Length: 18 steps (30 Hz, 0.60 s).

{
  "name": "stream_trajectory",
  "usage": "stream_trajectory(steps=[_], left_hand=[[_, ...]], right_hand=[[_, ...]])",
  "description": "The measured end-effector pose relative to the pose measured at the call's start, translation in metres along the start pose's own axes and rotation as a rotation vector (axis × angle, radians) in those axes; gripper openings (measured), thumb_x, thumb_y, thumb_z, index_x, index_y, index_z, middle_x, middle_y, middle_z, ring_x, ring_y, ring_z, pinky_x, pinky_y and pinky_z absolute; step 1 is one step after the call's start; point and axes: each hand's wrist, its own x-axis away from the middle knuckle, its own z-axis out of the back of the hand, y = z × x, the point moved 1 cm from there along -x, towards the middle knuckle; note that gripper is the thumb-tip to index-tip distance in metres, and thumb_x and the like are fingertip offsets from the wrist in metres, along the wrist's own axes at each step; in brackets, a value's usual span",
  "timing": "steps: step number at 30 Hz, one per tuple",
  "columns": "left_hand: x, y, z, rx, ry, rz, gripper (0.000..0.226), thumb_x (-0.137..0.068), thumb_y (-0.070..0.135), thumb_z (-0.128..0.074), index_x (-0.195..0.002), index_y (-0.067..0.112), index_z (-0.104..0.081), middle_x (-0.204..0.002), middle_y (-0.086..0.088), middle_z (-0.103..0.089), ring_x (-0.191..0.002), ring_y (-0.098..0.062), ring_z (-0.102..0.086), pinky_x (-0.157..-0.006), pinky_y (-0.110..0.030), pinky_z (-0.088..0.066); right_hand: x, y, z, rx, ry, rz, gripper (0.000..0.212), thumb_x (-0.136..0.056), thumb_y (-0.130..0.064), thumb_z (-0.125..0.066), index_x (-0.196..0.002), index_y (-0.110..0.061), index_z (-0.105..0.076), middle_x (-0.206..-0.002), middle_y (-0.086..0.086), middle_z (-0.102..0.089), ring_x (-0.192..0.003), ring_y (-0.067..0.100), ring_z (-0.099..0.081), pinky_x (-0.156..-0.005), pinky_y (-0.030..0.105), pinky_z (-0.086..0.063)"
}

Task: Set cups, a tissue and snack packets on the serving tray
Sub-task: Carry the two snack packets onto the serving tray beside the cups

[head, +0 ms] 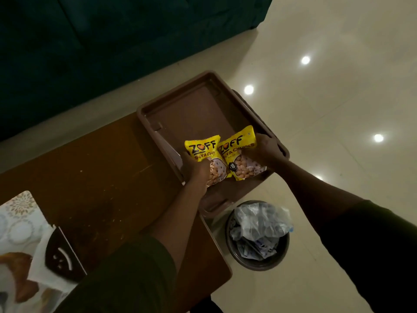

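A brown serving tray (191,109) sits at the far end of a wooden table (101,168), overhanging its edge. Two yellow snack packets lie side by side in the tray's near part. My left hand (195,170) grips the left packet (203,149) at its lower left. My right hand (262,150) holds the right packet (237,146) at its right side. A white tissue (42,263) lies on the table's near left corner. No cups are in view.
A dark round bin (259,236) stuffed with plastic wrap stands on the tiled floor just right of the table. A patterned mat (18,222) with a dark object on it covers the table's near left. A dark sofa (112,41) stands behind.
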Motion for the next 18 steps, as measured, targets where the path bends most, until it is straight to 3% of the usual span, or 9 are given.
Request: stream_trajectory(steps=[2,4,7,9,14,18], left_hand=[[0.001,0.002,0.011,0.017,-0.001,-0.036,0.044,-0.081,0.008,-0.068,-0.119,0.010,-0.047,-0.121,-0.014,-0.061,-0.108,-0.034,-0.061,-0.092,-0.046,-0.052],[0.003,0.005,0.026,0.059,-0.045,-0.087,0.044,-0.082,0.007,-0.068,-0.121,0.010,-0.048,-0.122,-0.012,-0.061,-0.108,-0.032,-0.061,-0.092,-0.047,-0.052],[0.007,0.012,0.052,0.129,-0.118,-0.127,0.047,-0.083,0.006,-0.069,-0.125,0.010,-0.050,-0.123,-0.010,-0.063,-0.109,-0.029,-0.062,-0.093,-0.046,-0.052],[0.009,0.018,0.075,0.196,-0.133,-0.144,0.044,-0.083,0.005,-0.069,-0.124,0.009,-0.053,-0.121,-0.011,-0.065,-0.108,-0.028,-0.063,-0.092,-0.045,-0.053],[0.008,0.036,0.153,0.270,-0.122,-0.173,0.028,-0.082,0.017,-0.071,-0.107,0.017,-0.058,-0.112,-0.009,-0.068,-0.095,-0.025,-0.068,-0.070,-0.034,-0.057],[0.008,0.041,0.238,0.326,-0.118,-0.208,0.025,-0.085,0.019,-0.069,-0.108,0.018,-0.061,-0.109,-0.008,-0.071,-0.097,-0.026,-0.070,-0.081,-0.043,-0.058]], right_hand=[[0.008,-0.001,0.009,-0.008,0.081,-0.001,0.045,-0.082,-0.027,-0.070,-0.124,-0.014,-0.059,-0.116,0.012,-0.067,-0.102,0.023,-0.062,-0.073,0.027,-0.048],[0.018,-0.005,0.021,-0.070,0.161,-0.025,0.055,-0.082,-0.025,-0.068,-0.133,-0.016,-0.052,-0.126,0.015,-0.063,-0.114,0.032,-0.059,-0.092,0.041,-0.051],[0.030,-0.022,0.034,-0.145,0.225,-0.010,0.053,-0.080,-0.022,-0.069,-0.130,-0.014,-0.051,-0.124,0.017,-0.063,-0.114,0.038,-0.058,-0.095,0.052,-0.049],[0.036,-0.042,0.036,-0.141,0.250,0.008,0.050,-0.080,-0.022,-0.070,-0.125,-0.014,-0.052,-0.121,0.016,-0.065,-0.111,0.037,-0.060,-0.092,0.047,-0.051],[0.050,-0.115,0.012,-0.193,0.263,0.108,0.045,-0.078,-0.024,-0.072,-0.120,-0.019,-0.058,-0.113,0.006,-0.068,-0.098,0.024,-0.061,-0.082,0.032,-0.047],[0.070,-0.183,-0.028,-0.303,0.208,0.194,0.043,-0.077,-0.020,-0.074,-0.118,-0.019,-0.061,-0.100,-0.005,-0.063,-0.091,0.013,-0.059,-0.075,0.023,-0.042]])
